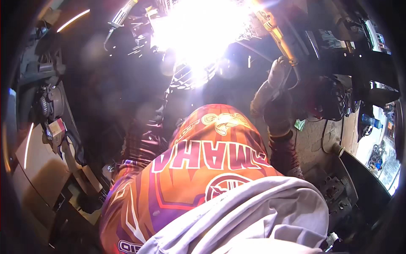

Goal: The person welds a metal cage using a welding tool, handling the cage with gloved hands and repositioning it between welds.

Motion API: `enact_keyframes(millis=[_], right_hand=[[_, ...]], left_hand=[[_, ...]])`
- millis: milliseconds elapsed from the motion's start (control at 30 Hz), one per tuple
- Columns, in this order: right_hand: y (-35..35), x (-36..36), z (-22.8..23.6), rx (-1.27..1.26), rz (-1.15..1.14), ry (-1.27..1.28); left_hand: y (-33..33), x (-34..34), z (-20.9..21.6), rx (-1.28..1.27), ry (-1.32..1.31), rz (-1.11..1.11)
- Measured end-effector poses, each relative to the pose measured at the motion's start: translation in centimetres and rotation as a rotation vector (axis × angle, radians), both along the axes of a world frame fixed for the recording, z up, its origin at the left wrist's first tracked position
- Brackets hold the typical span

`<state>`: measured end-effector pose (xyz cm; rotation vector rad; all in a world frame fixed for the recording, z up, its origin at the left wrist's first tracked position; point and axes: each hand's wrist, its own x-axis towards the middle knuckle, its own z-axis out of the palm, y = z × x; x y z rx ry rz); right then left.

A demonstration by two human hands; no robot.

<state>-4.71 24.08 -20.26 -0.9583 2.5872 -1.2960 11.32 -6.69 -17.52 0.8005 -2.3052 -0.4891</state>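
A blinding white glare point(203, 29) covers the work at the top middle. Just under it, part of a metal grille point(190, 78) shows. My right hand point(278, 73), in a pale work glove, is right of the glare with its fingers closed. A thin rod point(256, 50) runs from the glare toward that hand; whether the hand grips it is unclear. Next to the glove lies a yellow corded power tool point(277, 36), perhaps an angle grinder. My left hand point(168, 63) is nearly lost in glare and dark at the grille's left edge, its fingers unreadable.
Another corded tool point(120, 19) lies at the upper left. Bright sparks point(74, 20) streak past it. Cardboard pieces point(42, 163) and clutter stand at the left. Dark cables point(336, 99) hang at the right. My orange jersey point(220, 148) and a grey cloth point(253, 216) fill the lower middle.
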Motion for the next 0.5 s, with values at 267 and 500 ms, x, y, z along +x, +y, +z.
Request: enact_keyframes(millis=[267, 500], right_hand=[[3.7, 0.0, -3.3, -0.554, -0.076, -0.721], [1.4, 0.0, -0.4, -0.294, 0.063, -0.38]], left_hand=[[0.1, -0.1, 0.0, 0.022, 0.001, -0.01], [-0.2, -0.5, -0.5, 0.08, 0.02, -0.037]])
